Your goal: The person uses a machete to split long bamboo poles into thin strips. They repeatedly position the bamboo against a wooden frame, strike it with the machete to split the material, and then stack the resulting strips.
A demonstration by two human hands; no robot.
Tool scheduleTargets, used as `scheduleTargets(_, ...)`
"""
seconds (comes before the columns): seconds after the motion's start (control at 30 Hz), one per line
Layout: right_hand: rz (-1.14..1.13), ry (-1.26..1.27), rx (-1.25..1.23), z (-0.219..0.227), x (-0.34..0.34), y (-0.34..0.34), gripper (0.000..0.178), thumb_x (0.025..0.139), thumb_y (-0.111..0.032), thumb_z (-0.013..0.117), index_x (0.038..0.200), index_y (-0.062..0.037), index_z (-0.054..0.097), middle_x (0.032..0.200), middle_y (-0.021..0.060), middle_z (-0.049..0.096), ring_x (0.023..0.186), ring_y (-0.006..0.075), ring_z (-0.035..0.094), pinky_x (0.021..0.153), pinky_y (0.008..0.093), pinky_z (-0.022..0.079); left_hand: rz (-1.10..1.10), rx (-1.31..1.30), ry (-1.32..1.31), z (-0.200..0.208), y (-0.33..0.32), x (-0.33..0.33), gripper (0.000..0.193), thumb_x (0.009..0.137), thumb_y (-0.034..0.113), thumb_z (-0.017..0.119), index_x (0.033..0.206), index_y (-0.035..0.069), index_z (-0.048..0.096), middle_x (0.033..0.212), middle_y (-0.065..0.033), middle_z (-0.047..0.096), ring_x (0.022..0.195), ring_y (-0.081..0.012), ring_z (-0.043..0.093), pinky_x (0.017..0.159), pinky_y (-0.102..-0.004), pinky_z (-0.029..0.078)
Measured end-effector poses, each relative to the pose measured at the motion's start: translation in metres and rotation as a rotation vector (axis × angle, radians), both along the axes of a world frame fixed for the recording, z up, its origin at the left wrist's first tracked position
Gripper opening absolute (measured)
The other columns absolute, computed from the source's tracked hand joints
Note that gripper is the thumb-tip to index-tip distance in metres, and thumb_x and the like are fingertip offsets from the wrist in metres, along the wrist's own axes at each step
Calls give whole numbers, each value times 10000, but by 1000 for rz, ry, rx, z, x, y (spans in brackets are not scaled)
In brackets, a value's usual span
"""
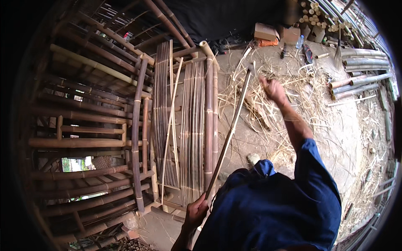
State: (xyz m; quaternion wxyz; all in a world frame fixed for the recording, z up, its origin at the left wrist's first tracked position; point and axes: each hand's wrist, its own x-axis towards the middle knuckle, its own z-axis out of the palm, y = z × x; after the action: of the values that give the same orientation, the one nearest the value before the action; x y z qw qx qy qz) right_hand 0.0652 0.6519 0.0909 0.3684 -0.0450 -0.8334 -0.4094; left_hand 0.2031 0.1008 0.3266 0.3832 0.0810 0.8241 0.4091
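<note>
My left hand [197,212] is wrapped round the near end of a long, split bamboo strip [231,129], dark on one side and pale on the other. The strip slants away from me, its far end rising over the shavings. At that far end is a small grey, blade-like piece [251,67]; whether it is joined to anything is unclear. Beyond my bent knee, my right hand [274,90] is closed just right of the strip's tip, apart from it. What its fingers hold, if anything, cannot be made out.
To the left stands a bamboo frame [138,125] beside a bench of bamboo slats [193,125], with loose pale strips [172,113] across it. Curled shavings [289,121] litter the floor. Bamboo poles [360,83], cardboard boxes [266,32] and a water bottle [300,42] lie farther off.
</note>
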Motion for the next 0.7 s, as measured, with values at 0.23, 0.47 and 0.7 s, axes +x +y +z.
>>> scheduleTargets(0.23,-156,-171,-1819,66,-9,1,740,984,-617,258,947,25,625,587,232,551,549,326,574,559,486,444,-15,-198,351,-27,3,3,426,977,215,489,1309,-51,519,761,-230,612,666,-203,640,608,-369,492)
scheduleTargets(0.47,96,-946,-1328,60,47,-160,603,1006,-586,184,1259,-164,532,545,-31,432,358,60,273,285,268,218,10,-129,601,-73,42,-16,386,961,194,505,1290,-1,557,628,-188,489,524,-223,486,530,-361,425)
scheduleTargets(0.7,123,-742,-1387,44,62,-182,659,939,-654,355,806,-97,681,573,137,594,478,245,603,399,382,449,15,-191,588,-72,54,-12,371,962,207,502,1280,31,577,609,-217,462,501,-234,479,506,-384,414)
